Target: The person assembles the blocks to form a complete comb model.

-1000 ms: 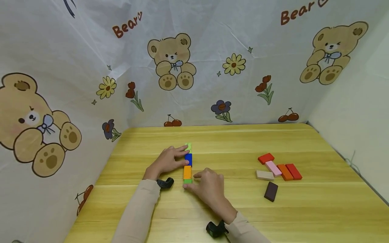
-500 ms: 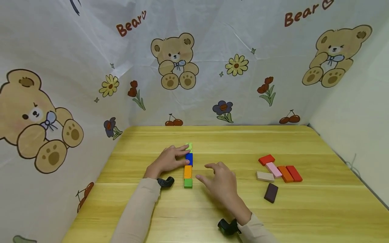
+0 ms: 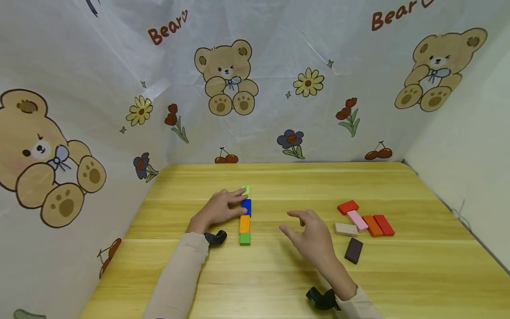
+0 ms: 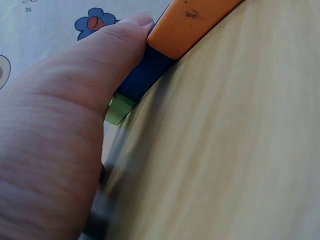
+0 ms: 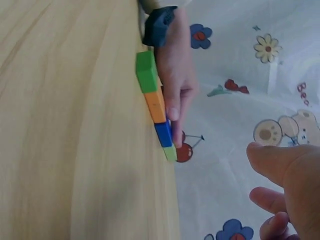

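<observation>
A straight row of blocks runs away from me on the table: a green block [image 3: 245, 239] nearest, then an orange block [image 3: 245, 224], a blue block [image 3: 246, 208] and a light green block [image 3: 247, 192] at the far end. My left hand [image 3: 218, 207] lies along the row's left side, its thumb on the blue block and its extended fingers on the light green one. In the left wrist view the thumb [image 4: 115, 55] is straight against the blue block. My right hand [image 3: 312, 235] is in the air right of the row, thumb and forefinger spread apart, holding nothing.
Loose blocks lie on the right: a red block [image 3: 348, 207], a pink block [image 3: 357, 220], an orange-red block [image 3: 372, 225], another red block [image 3: 384, 225], a beige block [image 3: 346, 229] and a dark brown block [image 3: 353, 250]. A bear-print cloth [image 3: 263, 133] hangs behind the table [image 3: 279, 177].
My right hand has let go of the green block at the near end and moved right, towards the loose blocks. My left hand has stayed on the row.
</observation>
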